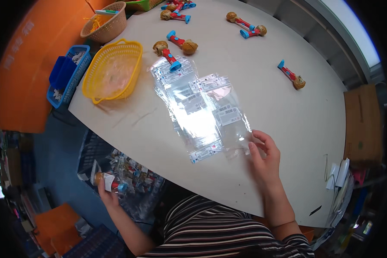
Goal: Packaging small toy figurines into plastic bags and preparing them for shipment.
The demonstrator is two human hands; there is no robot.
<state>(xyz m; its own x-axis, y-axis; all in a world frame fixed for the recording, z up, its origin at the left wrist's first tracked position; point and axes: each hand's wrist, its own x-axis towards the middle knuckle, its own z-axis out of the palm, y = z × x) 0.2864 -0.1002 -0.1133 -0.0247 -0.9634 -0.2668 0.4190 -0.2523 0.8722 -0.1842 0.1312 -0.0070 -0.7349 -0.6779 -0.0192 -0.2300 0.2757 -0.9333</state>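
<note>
My left hand [107, 195] is out past the table's left edge, closed around a bagged toy [110, 182] with a brown end, a red body and a blue tip. Under it stands a dark crate [85, 157] with several bagged toys [137, 172] inside. My right hand [265, 157] is at the near side of the table, thumb and fingers closed at the edge of a clear plastic bag [230, 118] with a printed label. That bag partly overlaps a stack of similar clear bags [182, 101]. Two unbagged toys [170, 56] lie by the stack's far end, one resting on it.
A yellow basket [137, 64] sits at the table's left, beside a blue basket [84, 64] and a beige basket [120, 23]. More toys [292, 76] lie along the far and right parts of the table [296, 133]. A cardboard box [361, 124] stands at the right edge.
</note>
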